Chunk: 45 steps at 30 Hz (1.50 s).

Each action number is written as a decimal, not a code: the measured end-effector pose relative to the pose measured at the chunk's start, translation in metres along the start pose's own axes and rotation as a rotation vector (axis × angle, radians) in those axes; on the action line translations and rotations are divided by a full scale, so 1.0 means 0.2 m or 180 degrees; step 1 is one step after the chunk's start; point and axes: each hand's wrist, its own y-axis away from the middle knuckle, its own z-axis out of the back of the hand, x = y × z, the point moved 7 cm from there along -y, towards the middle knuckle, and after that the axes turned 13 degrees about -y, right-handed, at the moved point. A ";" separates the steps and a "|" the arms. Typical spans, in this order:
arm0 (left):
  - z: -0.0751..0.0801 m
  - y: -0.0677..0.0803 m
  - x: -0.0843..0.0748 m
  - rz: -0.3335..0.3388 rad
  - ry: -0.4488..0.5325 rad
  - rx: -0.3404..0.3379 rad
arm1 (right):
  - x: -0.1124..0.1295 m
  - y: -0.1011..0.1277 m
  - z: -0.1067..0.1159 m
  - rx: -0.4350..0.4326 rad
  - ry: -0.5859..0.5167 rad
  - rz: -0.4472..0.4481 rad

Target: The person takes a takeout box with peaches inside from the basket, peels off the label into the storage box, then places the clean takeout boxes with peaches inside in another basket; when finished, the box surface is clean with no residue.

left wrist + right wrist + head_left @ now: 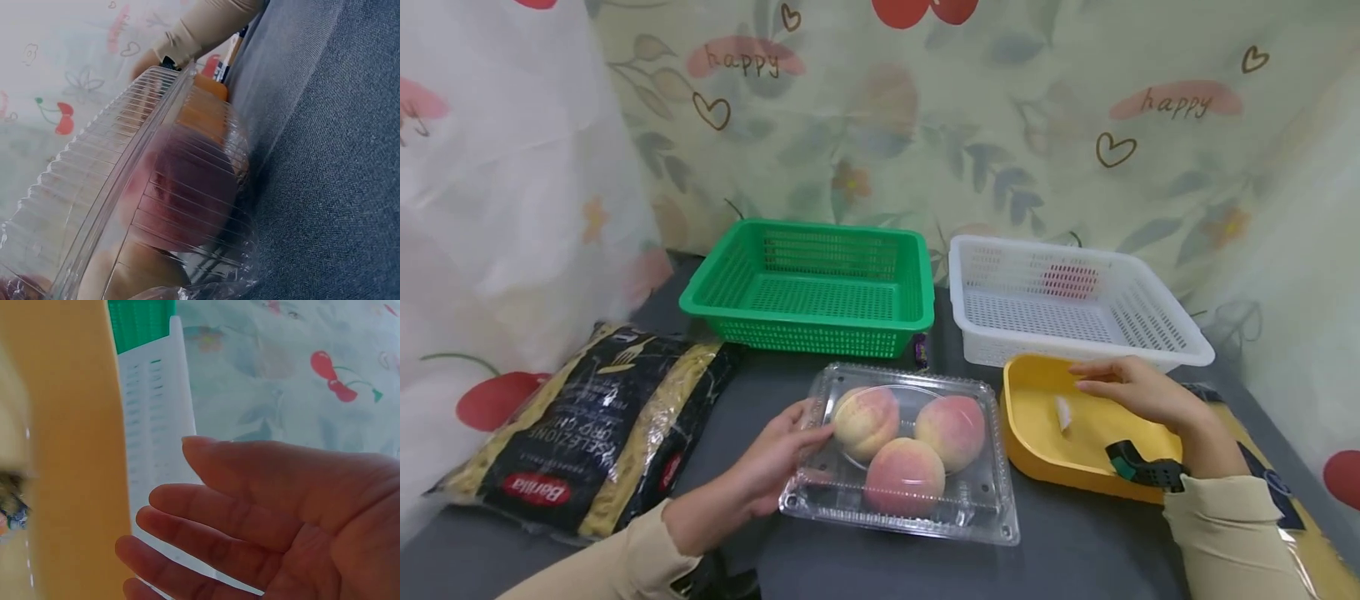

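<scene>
A clear plastic clamshell box (925, 500) lies on the grey table in front of me with three peaches (904, 475) inside, lid down. My left hand (790, 450) grips its left edge, thumb on the lid. The left wrist view shows the ribbed box (112, 187) close up with a peach (194, 187) behind the plastic. My right hand (1120, 385) hovers over a yellow tray (1037, 454), fingers straight and holding nothing; the right wrist view shows the same bare palm (262, 512). A small white scrap (1063, 412) lies in the tray.
A green basket (808, 287) and a white basket (1067, 304) stand side by side at the back, nothing in them. A black Barilla pasta bag (587, 425) lies at the left. Another packet (1300, 517) lies under the yellow tray. Patterned curtains close off the back and sides.
</scene>
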 end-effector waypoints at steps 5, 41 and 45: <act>0.01 0.04 -0.02 -0.0074 0.0099 0.0048 | 0.08 -0.05 0.01 0.0050 -0.0090 -0.0059; 0.37 0.11 -0.58 -0.0681 0.0711 0.0167 | 0.63 -0.74 -0.29 0.0052 -0.1846 0.0370; 0.42 0.08 -0.62 -0.0775 0.0780 0.0070 | 0.64 -0.81 -0.35 -0.0050 -0.2011 0.0312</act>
